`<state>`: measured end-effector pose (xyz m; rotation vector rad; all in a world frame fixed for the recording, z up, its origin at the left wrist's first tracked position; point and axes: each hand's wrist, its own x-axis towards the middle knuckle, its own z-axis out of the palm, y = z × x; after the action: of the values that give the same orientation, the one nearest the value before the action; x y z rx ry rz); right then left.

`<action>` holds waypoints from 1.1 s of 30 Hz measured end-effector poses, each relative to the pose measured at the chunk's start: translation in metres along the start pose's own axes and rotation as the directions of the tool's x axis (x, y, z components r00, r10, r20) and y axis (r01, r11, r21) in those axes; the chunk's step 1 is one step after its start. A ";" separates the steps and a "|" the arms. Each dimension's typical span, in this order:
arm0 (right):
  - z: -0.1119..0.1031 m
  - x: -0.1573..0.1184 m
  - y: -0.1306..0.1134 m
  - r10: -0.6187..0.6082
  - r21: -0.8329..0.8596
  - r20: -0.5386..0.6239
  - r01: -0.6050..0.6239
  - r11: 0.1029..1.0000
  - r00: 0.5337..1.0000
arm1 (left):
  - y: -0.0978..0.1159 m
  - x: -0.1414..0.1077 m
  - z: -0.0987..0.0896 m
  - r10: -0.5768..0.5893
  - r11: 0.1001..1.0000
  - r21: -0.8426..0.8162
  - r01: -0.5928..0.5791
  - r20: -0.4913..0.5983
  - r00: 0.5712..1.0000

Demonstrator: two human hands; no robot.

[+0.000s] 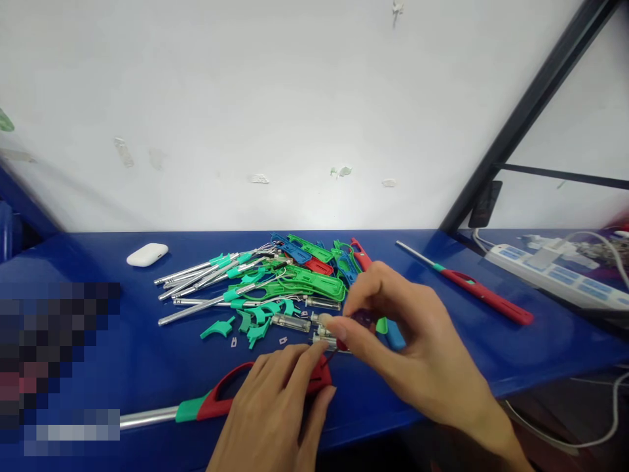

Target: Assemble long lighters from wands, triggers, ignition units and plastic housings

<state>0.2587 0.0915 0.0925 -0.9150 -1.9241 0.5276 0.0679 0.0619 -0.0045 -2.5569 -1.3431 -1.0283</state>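
The left hand (275,403) lies over the red lighter (213,401) at lower centre, its fingers (297,370) bent across the handle and the thumb along the near side, holding it against the counter (162,357). The right hand (417,347), right of centre, pinches a dark-handled screwdriver (362,318) between thumb and fingers; its thin shaft slants down to the handle's end, beside the left fingertips. The counter's front edge runs just below the left hand and under the right wrist, rising toward the right. Just beyond the hands, a pile of lighter parts (314,282) crowds the centre. Blue surface stretches between it and a second red lighter (486,296) on the right, and toward a white case (147,254) at left. Any lettering on the power strip (555,272) at far right is too small to read.
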 end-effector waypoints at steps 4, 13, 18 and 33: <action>-0.005 0.001 0.000 -0.116 0.002 0.061 0.116 0.993 0.991 | -0.001 0.000 0.001 0.013 1.000 -0.008 -0.013 -0.025 1.000; -0.021 0.001 -0.001 0.010 0.045 0.132 -0.016 0.999 0.991 | 0.000 0.000 0.001 0.008 1.000 -0.008 -0.008 -0.014 1.000; -0.009 0.002 -0.001 0.033 0.009 0.013 -0.033 0.999 0.999 | -0.002 0.000 0.000 0.006 1.000 0.007 -0.006 -0.021 1.000; -0.044 -0.008 0.003 0.065 0.364 -0.272 0.040 0.931 0.960 | -0.002 0.001 -0.003 0.140 0.985 0.120 -0.124 -0.135 0.981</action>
<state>0.3002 0.0875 0.1076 -0.7150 -1.4987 0.6978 0.0651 0.0625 -0.0021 -2.4041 -1.1448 -1.0584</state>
